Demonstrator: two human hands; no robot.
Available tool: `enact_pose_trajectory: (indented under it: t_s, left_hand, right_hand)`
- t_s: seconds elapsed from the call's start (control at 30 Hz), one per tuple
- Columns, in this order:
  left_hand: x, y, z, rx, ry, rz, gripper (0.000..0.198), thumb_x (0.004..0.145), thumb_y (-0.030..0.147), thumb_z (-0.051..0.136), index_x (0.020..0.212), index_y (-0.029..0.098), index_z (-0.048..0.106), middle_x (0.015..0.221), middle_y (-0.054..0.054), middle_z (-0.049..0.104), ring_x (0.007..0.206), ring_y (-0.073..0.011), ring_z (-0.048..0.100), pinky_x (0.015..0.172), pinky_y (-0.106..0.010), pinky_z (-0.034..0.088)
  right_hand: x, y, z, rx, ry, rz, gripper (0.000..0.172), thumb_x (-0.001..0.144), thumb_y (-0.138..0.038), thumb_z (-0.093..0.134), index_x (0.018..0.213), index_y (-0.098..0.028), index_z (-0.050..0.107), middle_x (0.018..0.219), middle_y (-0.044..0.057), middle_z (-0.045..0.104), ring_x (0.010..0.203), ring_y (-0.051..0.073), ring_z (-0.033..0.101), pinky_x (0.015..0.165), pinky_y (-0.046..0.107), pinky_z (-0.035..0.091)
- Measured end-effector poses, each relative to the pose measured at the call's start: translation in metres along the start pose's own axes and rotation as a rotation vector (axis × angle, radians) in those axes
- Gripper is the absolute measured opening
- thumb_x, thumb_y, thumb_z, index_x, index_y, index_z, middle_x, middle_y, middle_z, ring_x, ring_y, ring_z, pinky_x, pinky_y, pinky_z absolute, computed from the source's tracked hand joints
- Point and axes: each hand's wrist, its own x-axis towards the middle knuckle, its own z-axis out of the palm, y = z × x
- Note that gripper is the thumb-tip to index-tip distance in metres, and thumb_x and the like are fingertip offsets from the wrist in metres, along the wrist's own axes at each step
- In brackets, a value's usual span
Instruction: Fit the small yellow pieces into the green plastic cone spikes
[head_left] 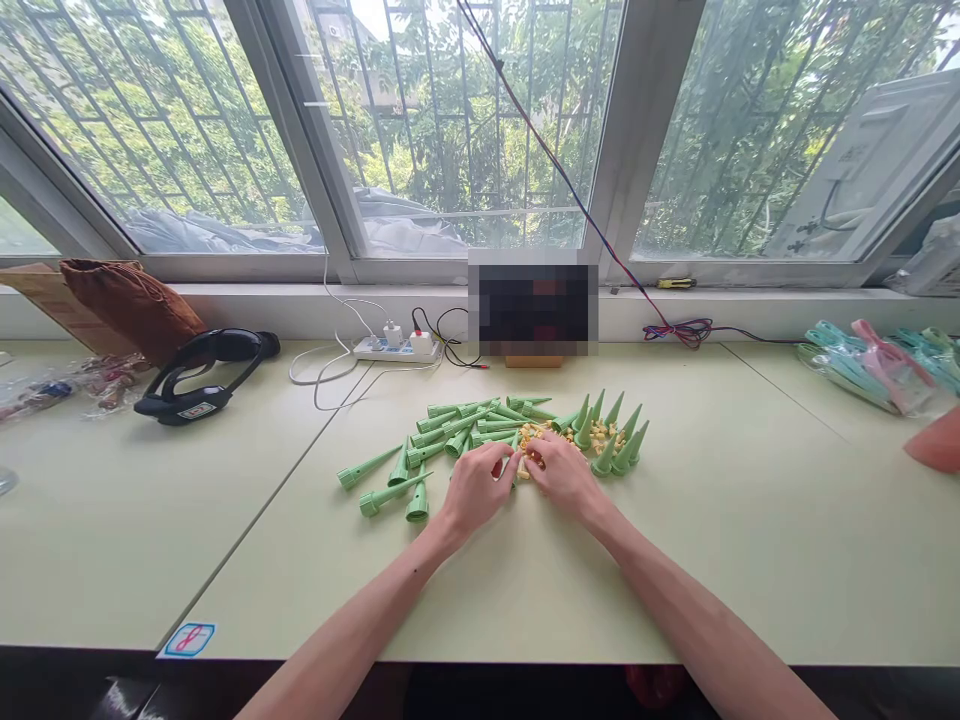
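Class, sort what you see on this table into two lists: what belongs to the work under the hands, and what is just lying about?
Part of the work, judging by the hands' position:
- left hand and right hand
- green spikes, some upright, others lying down
- small yellow pieces

Apparently just lying about:
- black headset
- brown pouch
- power strip
- bundled cable

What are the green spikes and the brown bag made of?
The green spikes look like hard, smooth plastic: even color and crisp ridged collars. The brown bag seems to be soft, dull cloth, since it creases and gathers, though suede is possible.
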Motion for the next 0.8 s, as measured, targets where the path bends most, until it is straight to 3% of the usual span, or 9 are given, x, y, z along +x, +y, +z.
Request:
enact_pose_trajectory:
  t_s: [0.17, 0.4, 0.67, 0.8]
  left_hand:
    - [0.000, 0.000, 0.000, -0.022, 0.010, 0.015, 0.035, 0.096, 0.037, 0.042, 0.075, 0.019, 0.063, 0.063, -0.001, 0.055, 0.056, -0.0130, 0.044, 0.058, -0.027, 0.036]
    - [0.000, 0.001, -0.001, -0.029, 0.042, 0.003, 0.029, 0.095, 0.035, 0.045, 0.079, 0.018, 0.063, 0.065, 0.000, 0.054, 0.057, -0.0124, 0.045, 0.058, -0.026, 0.036]
    - [0.000, 0.000, 0.000, -0.037, 0.016, 0.028, 0.021, 0.092, 0.032, 0.050, 0.092, 0.019, 0.067, 0.072, -0.002, 0.054, 0.058, -0.0133, 0.044, 0.058, -0.027, 0.037]
    - [0.000, -0.002, 0.000, -0.055, 0.001, 0.043, 0.022, 0.093, 0.030, 0.047, 0.088, 0.019, 0.066, 0.072, -0.002, 0.053, 0.058, -0.0134, 0.043, 0.058, -0.027, 0.037]
  right_hand:
    - [0.000, -0.001, 0.000, 0.009, 0.035, -0.015, 0.018, 0.090, -0.017, 0.052, 0.073, -0.020, 0.055, 0.080, 0.004, 0.057, 0.065, 0.016, 0.051, 0.057, 0.027, 0.033]
    - [0.002, -0.003, -0.002, 0.219, 0.210, -0.087, 0.015, 0.095, -0.025, 0.045, 0.087, -0.020, 0.056, 0.086, 0.005, 0.062, 0.068, 0.016, 0.055, 0.062, 0.027, 0.040]
    - [-0.003, -0.012, -0.004, 0.368, 0.212, -0.149, 0.021, 0.099, -0.031, 0.042, 0.090, -0.020, 0.056, 0.076, 0.002, 0.060, 0.058, 0.014, 0.049, 0.059, 0.026, 0.039]
    - [-0.003, -0.012, -0.004, 0.386, 0.206, -0.179, 0.021, 0.099, -0.033, 0.041, 0.092, -0.019, 0.056, 0.078, 0.003, 0.061, 0.060, 0.014, 0.050, 0.059, 0.026, 0.040]
